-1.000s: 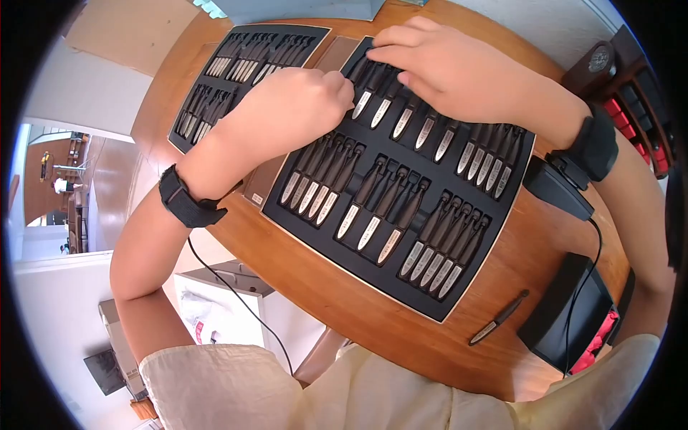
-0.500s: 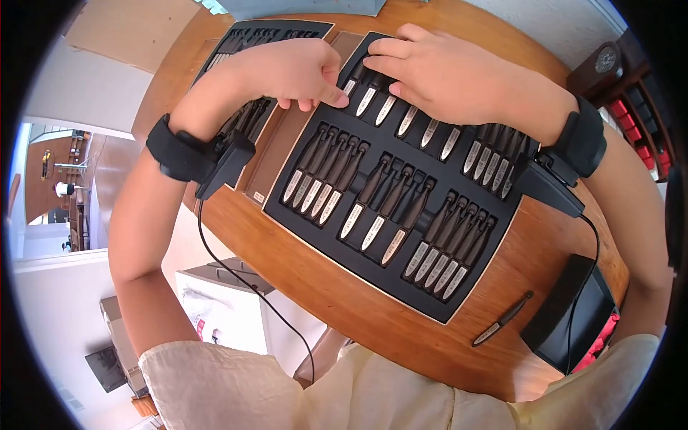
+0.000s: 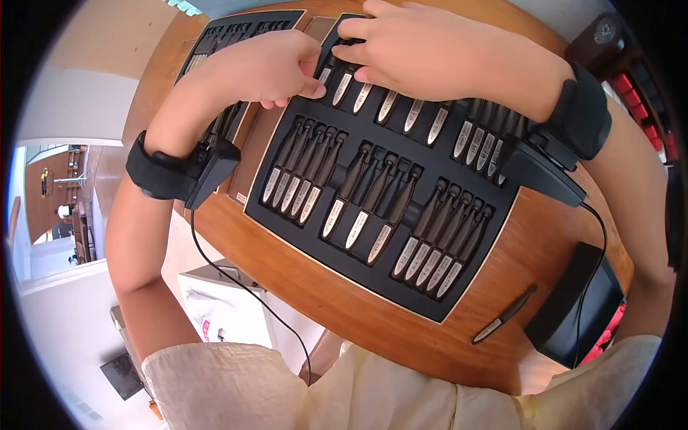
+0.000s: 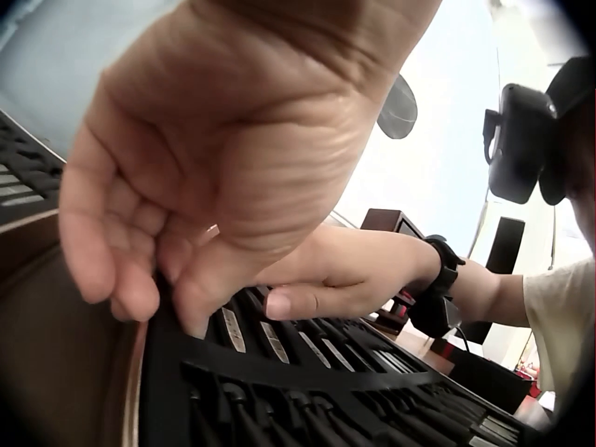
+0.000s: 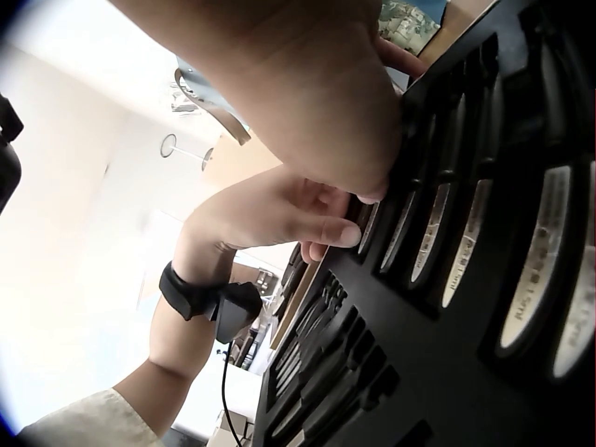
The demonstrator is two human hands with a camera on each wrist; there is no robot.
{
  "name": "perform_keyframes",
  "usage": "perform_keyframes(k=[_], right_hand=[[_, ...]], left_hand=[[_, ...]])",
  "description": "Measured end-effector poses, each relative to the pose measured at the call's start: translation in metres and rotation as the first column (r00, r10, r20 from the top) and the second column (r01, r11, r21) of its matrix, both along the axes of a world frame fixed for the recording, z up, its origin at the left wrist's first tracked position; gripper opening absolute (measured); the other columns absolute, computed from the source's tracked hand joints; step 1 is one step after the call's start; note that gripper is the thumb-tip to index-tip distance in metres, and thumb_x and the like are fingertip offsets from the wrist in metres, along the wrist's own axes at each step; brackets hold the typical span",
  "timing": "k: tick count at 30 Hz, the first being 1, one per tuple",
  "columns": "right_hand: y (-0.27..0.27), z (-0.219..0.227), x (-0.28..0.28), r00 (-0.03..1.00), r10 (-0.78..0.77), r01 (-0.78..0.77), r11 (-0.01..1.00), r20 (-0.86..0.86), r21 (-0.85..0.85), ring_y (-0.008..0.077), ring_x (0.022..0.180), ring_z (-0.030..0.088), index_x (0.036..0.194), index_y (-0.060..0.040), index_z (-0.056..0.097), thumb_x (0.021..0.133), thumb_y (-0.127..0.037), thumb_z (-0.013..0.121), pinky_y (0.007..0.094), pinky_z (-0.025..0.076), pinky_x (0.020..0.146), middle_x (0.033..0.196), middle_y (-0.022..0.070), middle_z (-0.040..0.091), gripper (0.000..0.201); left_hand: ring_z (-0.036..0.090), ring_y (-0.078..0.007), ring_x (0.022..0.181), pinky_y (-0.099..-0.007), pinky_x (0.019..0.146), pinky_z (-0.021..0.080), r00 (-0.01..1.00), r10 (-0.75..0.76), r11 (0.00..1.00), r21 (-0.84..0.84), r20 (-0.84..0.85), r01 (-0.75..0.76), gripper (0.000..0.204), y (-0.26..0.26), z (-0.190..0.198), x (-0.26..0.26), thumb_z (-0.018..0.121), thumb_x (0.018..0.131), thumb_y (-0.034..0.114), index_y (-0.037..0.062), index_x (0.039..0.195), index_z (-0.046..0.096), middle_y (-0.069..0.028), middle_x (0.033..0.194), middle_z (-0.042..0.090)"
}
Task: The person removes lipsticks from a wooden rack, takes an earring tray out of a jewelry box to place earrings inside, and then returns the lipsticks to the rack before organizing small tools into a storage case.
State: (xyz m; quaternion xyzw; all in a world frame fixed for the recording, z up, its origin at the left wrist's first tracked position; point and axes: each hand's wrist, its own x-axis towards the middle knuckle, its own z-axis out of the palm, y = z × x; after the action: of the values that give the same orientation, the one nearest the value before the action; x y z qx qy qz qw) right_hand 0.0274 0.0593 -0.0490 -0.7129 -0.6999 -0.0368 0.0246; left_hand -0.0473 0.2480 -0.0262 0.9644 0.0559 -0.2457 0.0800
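A black foam tray [image 3: 358, 129] holds rows of slim dark pen-like pieces with pale pointed labels. My left hand [image 3: 276, 68] is at the tray's far left corner, its thumb tip at the label end of the leftmost piece [image 3: 325, 77] in the back row. In the left wrist view its other fingers [image 4: 88, 242] hang loosely bent beside the tray's edge. My right hand [image 3: 408, 57] lies over the upper ends of the same row, fingers spread and thumb lowered beside a label. Its palm hides those ends in the head view.
A second filled tray [image 3: 297, 16] stands to the left, partly behind my left arm. One loose pen-like piece [image 3: 505, 315] lies on the wooden table [image 3: 287, 261] near a black box [image 3: 562, 304] with red contents. Cables hang from both wrist cameras.
My left hand has turned from a fist over the corner to a looser pose with the thumb lowered at the leftmost piece. My right hand has stayed over the back row.
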Motion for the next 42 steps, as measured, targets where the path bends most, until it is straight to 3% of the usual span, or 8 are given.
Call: perform_keyframes(k=[13,15,19,21,25,31,37,42], right_hand=[[0.024,-0.001,-0.007,0.943,-0.141,0.229,0.932,0.301,-0.28,0.0262,0.12,0.051,0.141,-0.0138,0.05,0.098,-0.029,0.05,0.0414,0.049,0.097,0.133,0.0026,0.053,0.045],[0.003,0.002,-0.007,0.96,-0.271,0.278,0.942,0.065,-0.187,0.0287,0.12,0.053,0.144,-0.0138,0.047,0.098,-0.03,0.051,0.0426,0.048,0.1,0.138,0.0057,0.05,0.049],[-0.047,0.006,-0.003,0.982,-0.188,0.19,0.974,-0.03,0.124,0.038,0.097,0.065,0.108,0.0,0.064,0.097,-0.021,0.05,0.0499,0.049,0.088,0.099,0.0168,0.068,0.028],[-0.074,0.045,-0.005,0.964,-0.252,0.218,0.929,-0.082,-0.298,0.0387,0.094,0.063,0.107,0.0031,0.064,0.095,-0.022,0.049,0.0444,0.051,0.082,0.102,0.0215,0.066,0.031],[-0.111,0.056,-0.008,0.966,-0.238,0.185,0.905,-0.097,-0.382,0.0422,0.09,0.065,0.1,0.0045,0.065,0.095,-0.024,0.047,0.0456,0.051,0.083,0.098,0.0254,0.068,0.034],[-0.145,0.036,-0.026,0.948,-0.305,0.283,0.937,-0.087,-0.207,0.0352,0.104,0.061,0.119,-0.0045,0.061,0.097,-0.021,0.052,0.044,0.049,0.092,0.111,0.0166,0.065,0.03],[-0.159,0.04,-0.038,0.963,-0.248,0.231,0.962,-0.11,-0.145,0.0362,0.085,0.061,0.096,0.0003,0.064,0.095,-0.015,0.053,0.043,0.049,0.078,0.089,0.0195,0.066,0.019],[-0.16,0.059,-0.035,0.614,-0.584,0.467,0.811,-0.531,-0.352,0.0236,0.062,0.06,0.081,0.0011,0.066,0.099,-0.037,0.051,0.035,0.047,0.06,0.066,0.0128,0.062,0.045]], left_hand=[[0.061,-0.0166,0.056,-0.0303,0.051,0.049,0.998,0.02,0.995,-0.093,-0.053,-0.024,0.03,0.014,0.002,0.007,0.069,0.088,0.024,0.0039,0.073,0.054,-0.0065,0.061,0.06],[0.064,-0.021,0.057,-0.0328,0.053,0.051,0.998,0.022,0.997,-0.072,-0.056,-0.026,0.03,0.01,0.005,0.005,0.069,0.089,0.026,0.0027,0.074,0.055,-0.0088,0.063,0.062],[0.064,-0.0379,0.079,-0.0456,0.069,0.051,0.769,-0.405,0.888,0.412,0.495,0.202,0.029,-0.048,0.016,-0.031,0.065,0.088,0.029,0.0022,0.079,0.06,-0.0168,0.079,0.066],[0.064,-0.0357,0.074,-0.0444,0.065,0.051,0.594,-0.507,0.862,0.354,0.625,0.363,0.024,-0.093,0.019,-0.052,0.064,0.088,0.025,0.0037,0.077,0.061,-0.0147,0.077,0.064],[0.062,-0.0284,0.065,-0.0375,0.055,0.049,0.567,-0.658,0.666,0.031,0.496,0.745,0.023,-0.157,0.005,-0.088,0.07,0.083,0.024,0.0071,0.074,0.058,-0.0089,0.071,0.059],[0.064,-0.0238,0.06,-0.0334,0.049,0.05,0.559,-0.739,0.586,-0.051,0.377,0.808,0.025,-0.21,-0.026,-0.109,0.071,0.081,0.025,0.0044,0.077,0.058,-0.0085,0.067,0.06],[0.065,-0.0226,0.057,-0.0338,0.045,0.05,0.538,-0.792,0.57,0.032,0.288,0.821,0.019,-0.218,-0.02,-0.114,0.069,0.068,0.009,0.0011,0.081,0.058,-0.0106,0.062,0.062],[0.067,-0.028,0.058,-0.039,0.049,0.052,0.667,-0.664,0.716,0.03,0.339,0.698,0.023,-0.185,0.011,-0.085,0.067,0.082,0.015,-0.0036,0.089,0.055,-0.0129,0.057,0.06]])
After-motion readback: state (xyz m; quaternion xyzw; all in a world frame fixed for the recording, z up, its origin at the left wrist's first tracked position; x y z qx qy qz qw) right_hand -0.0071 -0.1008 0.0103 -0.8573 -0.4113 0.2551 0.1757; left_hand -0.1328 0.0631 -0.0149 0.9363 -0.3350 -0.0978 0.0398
